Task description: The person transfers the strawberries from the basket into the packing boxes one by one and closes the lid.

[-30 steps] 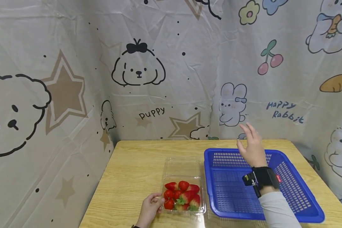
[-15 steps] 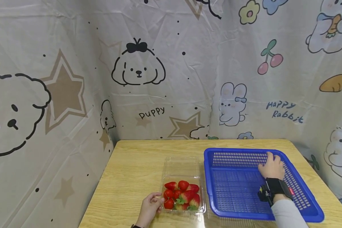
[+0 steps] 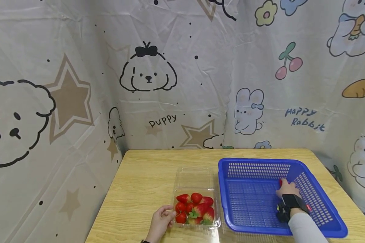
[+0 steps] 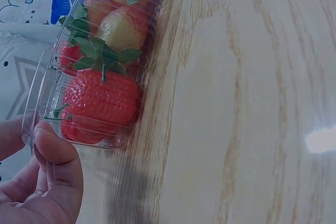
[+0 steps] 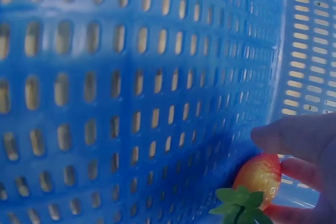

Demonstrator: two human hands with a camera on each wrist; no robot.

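Right hand [image 3: 287,189] pinches one strawberry [image 5: 257,174] low inside the blue basket [image 3: 337,229], at its 3 o'clock side. Left hand [image 3: 159,222] pinches the clear strawberry punnet [image 3: 196,211] on the bench [image 3: 140,189].

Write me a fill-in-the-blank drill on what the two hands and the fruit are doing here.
1. The right hand holds one strawberry inside the ____ basket.
2. The left hand pinches the edge of the clear ____ box.
3. The other strawberries lie in the box, whose lid is ____.
4. Box and basket both stand on a ____ table.

Missing words: blue; plastic; open; wooden
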